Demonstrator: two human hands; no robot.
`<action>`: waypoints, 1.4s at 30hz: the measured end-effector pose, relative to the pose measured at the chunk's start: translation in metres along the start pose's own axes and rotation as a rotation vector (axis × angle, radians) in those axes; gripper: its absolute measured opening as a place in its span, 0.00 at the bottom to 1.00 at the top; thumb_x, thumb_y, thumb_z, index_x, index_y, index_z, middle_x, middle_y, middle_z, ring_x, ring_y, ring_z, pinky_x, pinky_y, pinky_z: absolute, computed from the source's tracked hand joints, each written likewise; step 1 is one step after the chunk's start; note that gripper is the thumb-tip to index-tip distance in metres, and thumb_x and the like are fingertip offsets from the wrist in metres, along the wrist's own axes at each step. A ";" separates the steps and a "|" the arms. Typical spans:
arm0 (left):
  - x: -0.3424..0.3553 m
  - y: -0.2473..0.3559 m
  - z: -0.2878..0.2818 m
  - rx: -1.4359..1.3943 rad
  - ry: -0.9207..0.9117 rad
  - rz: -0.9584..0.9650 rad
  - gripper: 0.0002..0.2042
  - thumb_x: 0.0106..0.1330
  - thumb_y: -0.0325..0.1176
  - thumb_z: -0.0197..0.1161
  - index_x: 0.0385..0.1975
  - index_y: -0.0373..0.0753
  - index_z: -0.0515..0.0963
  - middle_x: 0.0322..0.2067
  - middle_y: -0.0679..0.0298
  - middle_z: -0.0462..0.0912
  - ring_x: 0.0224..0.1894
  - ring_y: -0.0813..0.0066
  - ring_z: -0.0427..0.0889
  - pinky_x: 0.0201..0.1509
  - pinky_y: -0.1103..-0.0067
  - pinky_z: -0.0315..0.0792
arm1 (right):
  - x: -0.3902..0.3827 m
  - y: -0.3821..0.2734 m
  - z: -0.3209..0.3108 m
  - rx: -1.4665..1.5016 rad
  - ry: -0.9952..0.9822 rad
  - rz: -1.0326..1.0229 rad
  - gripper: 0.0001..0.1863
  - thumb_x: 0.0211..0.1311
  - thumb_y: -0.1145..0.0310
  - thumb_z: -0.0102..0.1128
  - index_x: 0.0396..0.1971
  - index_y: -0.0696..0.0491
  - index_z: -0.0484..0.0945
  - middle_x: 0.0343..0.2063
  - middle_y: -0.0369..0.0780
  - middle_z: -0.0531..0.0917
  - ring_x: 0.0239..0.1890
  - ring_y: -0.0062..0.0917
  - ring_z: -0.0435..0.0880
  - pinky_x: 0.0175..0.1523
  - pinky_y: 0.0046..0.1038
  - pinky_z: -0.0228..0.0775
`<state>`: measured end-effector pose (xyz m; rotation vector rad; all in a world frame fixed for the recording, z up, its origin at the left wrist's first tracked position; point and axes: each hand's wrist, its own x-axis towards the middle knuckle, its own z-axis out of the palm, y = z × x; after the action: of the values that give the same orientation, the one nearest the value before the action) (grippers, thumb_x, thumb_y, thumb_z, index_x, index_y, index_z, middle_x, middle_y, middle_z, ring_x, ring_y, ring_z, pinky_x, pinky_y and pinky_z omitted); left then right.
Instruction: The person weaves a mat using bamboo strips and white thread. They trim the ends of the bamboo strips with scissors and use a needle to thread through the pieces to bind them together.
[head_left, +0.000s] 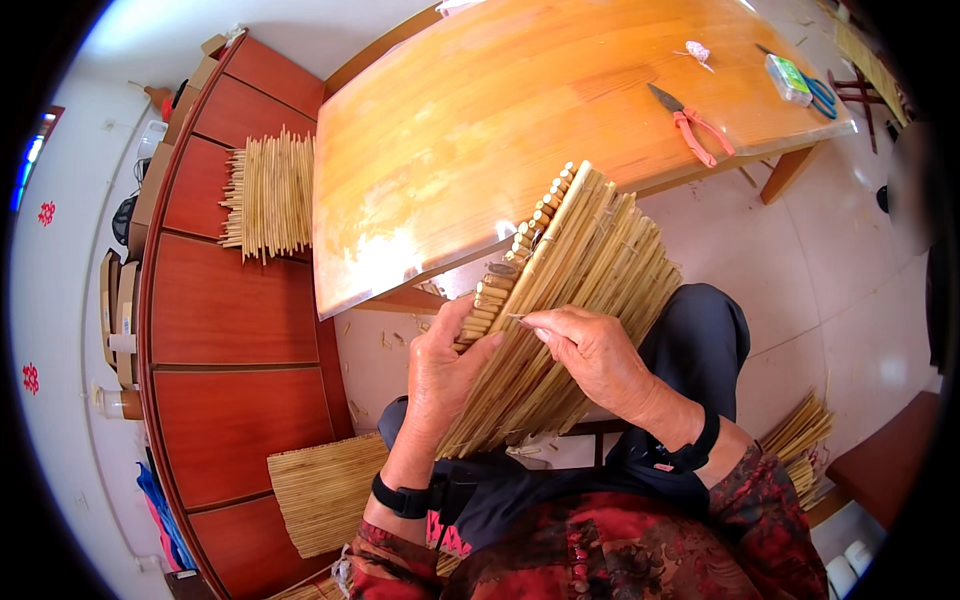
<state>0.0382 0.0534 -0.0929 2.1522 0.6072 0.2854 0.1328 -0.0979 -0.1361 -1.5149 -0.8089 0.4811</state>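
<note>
A thick mat of straw-coloured reed stalks (590, 290), laid side by side and bound together, rests slanted over my lap. Along its upper left side stands a row of short cut stalk ends (527, 240). My left hand (445, 365) grips the mat's left edge near those ends, thumb on top and the other fingers partly hidden beneath. Over the middle of the mat, my right hand (595, 355) is closed in a pinch on a short, thin thing (516, 317); it is too small to tell whether it is a needle or a thread end.
Ahead stands a wooden table (440, 140) bearing red-handled pliers (685, 122), blue-handled scissors (822, 98), a small clear box (788, 80) and a bunch of thread (697, 50). Reed pieces (270, 195) rest by red cabinets (235, 300). A reed panel (325, 490) and more stalks (800, 440) flank me.
</note>
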 end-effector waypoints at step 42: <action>-0.016 0.027 0.015 0.178 0.040 0.074 0.17 0.52 0.22 0.64 0.43 0.32 0.71 0.32 0.59 0.81 0.34 0.81 0.78 0.38 0.82 0.72 | -0.007 -0.027 -0.028 -0.232 -0.105 0.013 0.09 0.55 0.73 0.50 0.36 0.57 0.75 0.28 0.49 0.78 0.32 0.44 0.77 0.35 0.36 0.70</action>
<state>0.0399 0.0207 -0.0803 2.3485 0.5956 0.3264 0.1429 -0.1234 -0.1075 -1.7202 -0.9634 0.4921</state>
